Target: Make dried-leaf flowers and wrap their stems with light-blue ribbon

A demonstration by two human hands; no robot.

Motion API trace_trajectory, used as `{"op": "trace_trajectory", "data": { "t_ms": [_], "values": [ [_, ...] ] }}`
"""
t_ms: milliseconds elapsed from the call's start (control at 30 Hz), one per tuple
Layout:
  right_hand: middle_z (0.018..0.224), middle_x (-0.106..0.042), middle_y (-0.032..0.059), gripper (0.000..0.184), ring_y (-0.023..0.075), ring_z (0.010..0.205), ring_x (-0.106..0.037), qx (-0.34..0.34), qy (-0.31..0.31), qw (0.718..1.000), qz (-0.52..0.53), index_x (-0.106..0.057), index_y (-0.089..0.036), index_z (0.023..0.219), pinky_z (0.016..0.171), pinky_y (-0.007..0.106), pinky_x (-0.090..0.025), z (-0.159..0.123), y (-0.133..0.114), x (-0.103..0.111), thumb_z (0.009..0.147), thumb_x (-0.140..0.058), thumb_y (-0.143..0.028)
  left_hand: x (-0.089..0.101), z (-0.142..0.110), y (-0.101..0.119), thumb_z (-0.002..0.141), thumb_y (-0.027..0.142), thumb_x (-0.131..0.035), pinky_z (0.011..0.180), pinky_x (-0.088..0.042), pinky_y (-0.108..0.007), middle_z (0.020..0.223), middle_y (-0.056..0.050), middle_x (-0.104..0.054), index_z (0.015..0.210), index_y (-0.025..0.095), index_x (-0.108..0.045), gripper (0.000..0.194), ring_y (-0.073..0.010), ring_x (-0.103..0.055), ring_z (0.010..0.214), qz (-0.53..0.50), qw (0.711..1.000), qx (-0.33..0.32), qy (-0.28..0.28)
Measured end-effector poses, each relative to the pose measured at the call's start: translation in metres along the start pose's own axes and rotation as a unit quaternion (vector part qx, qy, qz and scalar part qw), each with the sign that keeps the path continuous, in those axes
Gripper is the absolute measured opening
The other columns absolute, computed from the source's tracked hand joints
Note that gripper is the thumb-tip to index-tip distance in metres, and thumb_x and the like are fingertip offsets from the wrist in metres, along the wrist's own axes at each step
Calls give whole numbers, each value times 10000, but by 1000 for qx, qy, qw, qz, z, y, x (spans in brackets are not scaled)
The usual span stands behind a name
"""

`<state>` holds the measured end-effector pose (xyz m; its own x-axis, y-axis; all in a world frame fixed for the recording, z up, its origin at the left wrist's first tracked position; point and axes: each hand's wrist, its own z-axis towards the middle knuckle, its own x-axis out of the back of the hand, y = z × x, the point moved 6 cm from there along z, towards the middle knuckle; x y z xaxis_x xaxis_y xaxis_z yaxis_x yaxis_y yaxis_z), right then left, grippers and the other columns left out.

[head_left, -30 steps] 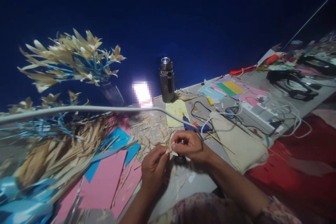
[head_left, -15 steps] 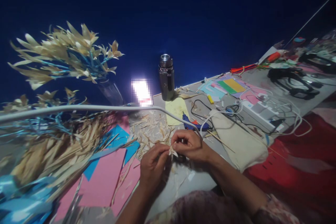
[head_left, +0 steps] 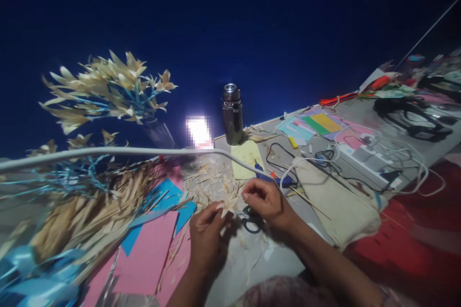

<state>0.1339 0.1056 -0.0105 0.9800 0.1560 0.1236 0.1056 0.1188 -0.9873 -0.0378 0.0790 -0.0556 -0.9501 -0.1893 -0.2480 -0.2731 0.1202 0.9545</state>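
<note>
Right hand (head_left: 268, 204): drawn back from the flower since the earlier frame, so a gap now parts the two; its fingers curl toward the thumb, and I cannot tell whether they pinch anything.
Left hand (head_left: 206, 230): pinching the flower between thumb and fingertips.
Pale flower (head_left: 226, 208): in the left fingertips, above the tabletop (head_left: 288, 261) toward its near edge.
Scissors (head_left: 252, 219): black handles showing between the hands, just beside the right one.
Scraps (head_left: 205, 177): strewn beyond the left hand, toward the far edge.
Blue glue gun (head_left: 286, 181): lying just beyond the right hand, near the yellow sheet (head_left: 247, 156).
Dark flask (head_left: 233, 122): upright at the far edge.
Pink sheets (head_left: 146, 254): left of the left hand, beside the dry husks (head_left: 93, 211).
Cream cloth (head_left: 333, 206): right of the right hand, near the white power strip (head_left: 367, 165).
</note>
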Motion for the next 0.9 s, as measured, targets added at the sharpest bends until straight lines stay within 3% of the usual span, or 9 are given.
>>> {"op": "trace_trajectory", "data": {
  "t_ms": [100, 200, 467, 733, 900],
  "values": [
    [659, -531, -42, 95, 111, 578, -436, -28, -8, 999, -24, -673, -181, 808, 533, 240, -316, -4, 10, -9, 819, -693, -273, -5, -1, -6, 615, 261, -874, 487, -424, -214, 498, 10, -609, 589, 165, -675, 223, -113, -533, 469, -69, 995, 77, 7],
    [664, -521, -54, 83, 109, 593, -434, -41, -25, 998, -51, -690, -190, 816, 543, 233, -308, -6, 14, -17, 781, -749, -236, -8, -1, -6, 621, 277, -878, 489, -426, -213, 479, 3, -603, 555, 157, -657, 260, -112, -533, 466, -78, 993, 89, -5],
    [649, -512, -61, 72, 108, 583, -441, -12, -51, 995, -82, -688, -197, 795, 545, 233, -310, -8, 5, -11, 821, -746, -232, -9, -1, -5, 662, 192, -808, 505, -432, -219, 570, -6, -599, 647, 143, -770, 63, -115, -531, 531, -25, 995, 48, -83],
    [654, -533, -63, 60, 115, 611, -471, 45, -43, 987, -146, -688, -204, 804, 600, 239, -341, -8, -4, -8, 802, -708, -147, -13, -5, 4, 677, 217, -782, 467, -440, -238, 547, -10, -584, 604, 165, -774, 90, -131, -531, 499, -8, 995, 22, -92],
    [671, -554, -58, 146, 118, 623, -485, 48, -71, 986, -140, -686, -204, 811, 609, 232, -353, -10, -8, -7, 745, -651, -78, -13, -3, 20, 703, 237, -767, 518, -470, -263, 604, -46, -676, 609, 178, -783, 112, -159, -590, 535, 72, 989, -63, -113]
  ]
}}
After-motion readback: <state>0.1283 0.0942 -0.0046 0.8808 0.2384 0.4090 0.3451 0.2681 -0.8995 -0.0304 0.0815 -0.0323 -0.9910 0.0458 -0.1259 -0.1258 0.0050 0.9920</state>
